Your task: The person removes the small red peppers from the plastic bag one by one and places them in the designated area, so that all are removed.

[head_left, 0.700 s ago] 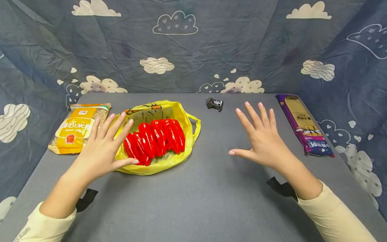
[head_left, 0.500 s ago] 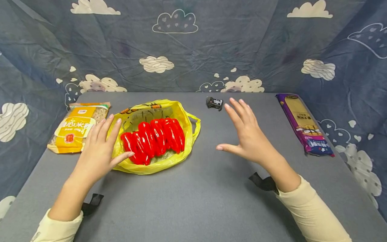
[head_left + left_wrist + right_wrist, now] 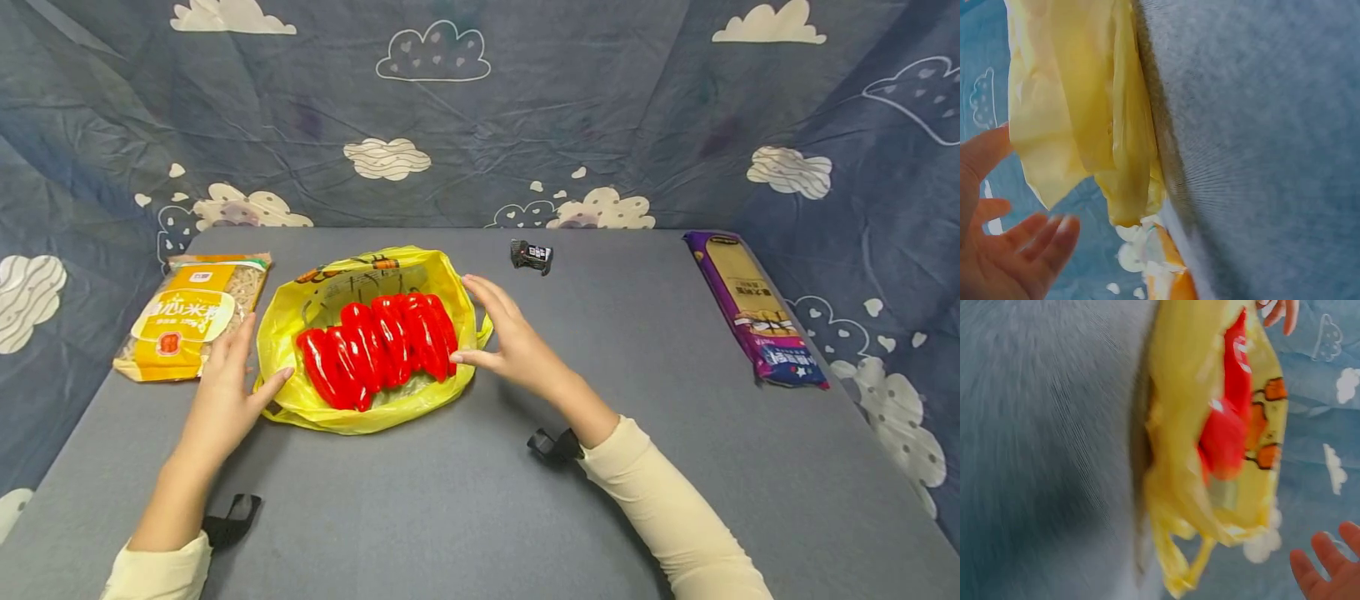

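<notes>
A yellow plastic bag [image 3: 352, 421] lies on the table at centre left, its mouth spread wide. Inside, several glossy red peppers [image 3: 390, 342] are lined up side by side. My left hand [image 3: 225, 400] is at the bag's left edge, thumb and fingers spread apart; in the left wrist view its thumb tip is right at the yellow plastic [image 3: 1085, 100]. On the opposite side, my right hand [image 3: 517, 342] hovers by the bag's right edge and handle loop, fingers extended and thumb over the rim. Both hands hold nothing.
A yellow-and-clear food packet [image 3: 187, 317] lies left of the bag, close to my left fingers. Behind and right of the bag is a small black wrapped packet [image 3: 532, 256]. A long purple-and-gold packet [image 3: 753, 308] lies along the right side. Cloud-patterned cloth [image 3: 585, 100] hangs behind the table.
My right hand has swept left from the middle right of the table to the bag's right edge. My left hand has drawn slightly left and down, off the bag's opening to its left edge.
</notes>
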A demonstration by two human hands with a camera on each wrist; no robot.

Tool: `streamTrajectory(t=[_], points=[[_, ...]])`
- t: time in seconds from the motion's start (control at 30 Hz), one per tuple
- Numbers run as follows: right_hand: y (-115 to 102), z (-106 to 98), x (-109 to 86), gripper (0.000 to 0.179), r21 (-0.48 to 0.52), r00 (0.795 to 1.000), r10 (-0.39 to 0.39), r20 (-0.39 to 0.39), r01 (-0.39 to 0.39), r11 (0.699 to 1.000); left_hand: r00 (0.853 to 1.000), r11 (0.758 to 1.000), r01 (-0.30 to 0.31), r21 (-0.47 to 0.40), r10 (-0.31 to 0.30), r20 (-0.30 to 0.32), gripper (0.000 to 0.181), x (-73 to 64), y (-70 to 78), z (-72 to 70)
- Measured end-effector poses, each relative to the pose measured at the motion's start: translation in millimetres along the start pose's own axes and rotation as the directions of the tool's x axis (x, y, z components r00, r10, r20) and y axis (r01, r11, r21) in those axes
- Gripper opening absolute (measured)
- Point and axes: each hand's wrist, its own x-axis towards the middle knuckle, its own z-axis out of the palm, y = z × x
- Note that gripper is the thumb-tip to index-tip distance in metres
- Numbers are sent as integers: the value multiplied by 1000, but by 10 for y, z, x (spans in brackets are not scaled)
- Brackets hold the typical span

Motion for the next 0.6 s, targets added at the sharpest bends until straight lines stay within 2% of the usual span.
streamTrajectory(t=[0.17, 0.27, 0.33, 0.5, 0.6], points=[[99, 246, 75, 85, 121, 990, 127, 67, -134, 984, 997, 988, 66, -143, -59, 50, 77, -30, -93, -7], [151, 346, 108, 83, 158, 975, 193, 112, -209, 965, 992, 968, 103, -231, -83, 96, 71, -41, -144, -10], [176, 395, 126, 82, 183, 966, 223, 133, -245, 952, 989, 946, 121, -302, -89, 117, 68, -49, -174, -3], [214, 474, 169, 77, 217, 945, 276, 178, -311, 925, 986, 919, 146, -365, -107, 125, 66, -77, -220, 17], [226, 508, 192, 75, 206, 936, 298, 188, -334, 920, 982, 909, 171, -380, -126, 141, 65, -88, -240, 28]])
